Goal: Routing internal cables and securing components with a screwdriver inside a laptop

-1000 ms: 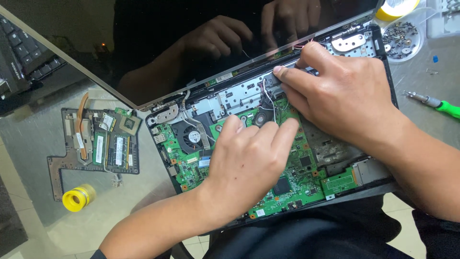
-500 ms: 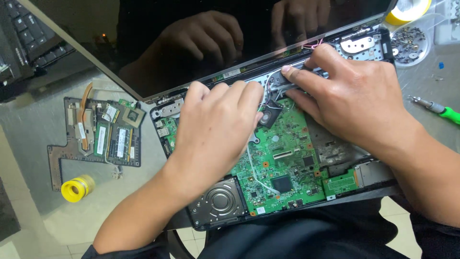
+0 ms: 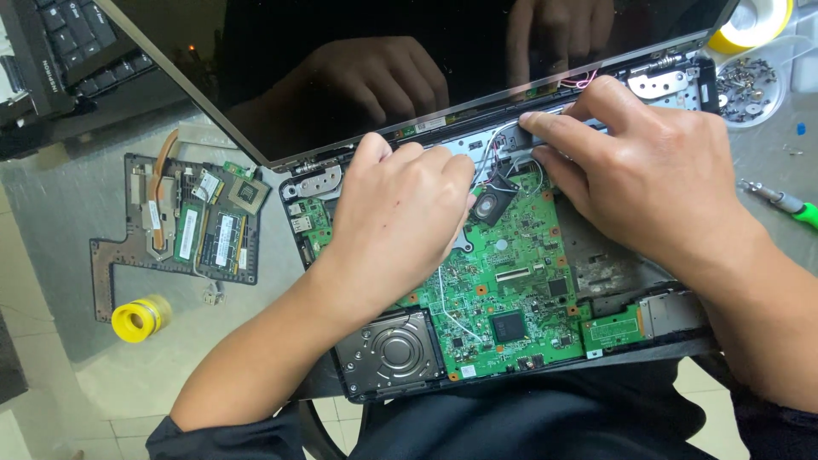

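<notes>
Grey, glassy tabletop [image 3: 77, 213] over pale floor tiles carries an opened laptop [image 3: 511, 255] whose dark screen [image 3: 409, 60] is tilted back and mirrors both hands. On the right hand [image 3: 648, 183] the grip is closed: thumb and forefinger pinch at a thin bundle of wires [image 3: 503, 149] running along the silver hinge strip at the rear edge of the green motherboard [image 3: 503, 290]; whether the wires are truly clamped between the fingertips cannot be told. On the left hand [image 3: 396, 217] the grip is loose, fingers curled and lying palm-down on the board's upper left part, their tips touching the silver strip just beside the wires, nothing held in them. A small round black speaker [image 3: 492, 204] sits between the two hands. Nearer the person, a silver hard drive [image 3: 394, 351] lies in the lower left corner of the laptop base, and a small green daughter board [image 3: 615, 328] at the lower right. Left of the laptop, apart from it, lies a second circuit board [image 3: 183, 226] with memory sticks and a copper pipe, and a yellow roll of tape [image 3: 136, 319] near its lower corner. A black keyboard [image 3: 77, 43] fills the top left corner. At far right lie a dish of screws [image 3: 750, 81] and a green-handled screwdriver [image 3: 788, 204].
</notes>
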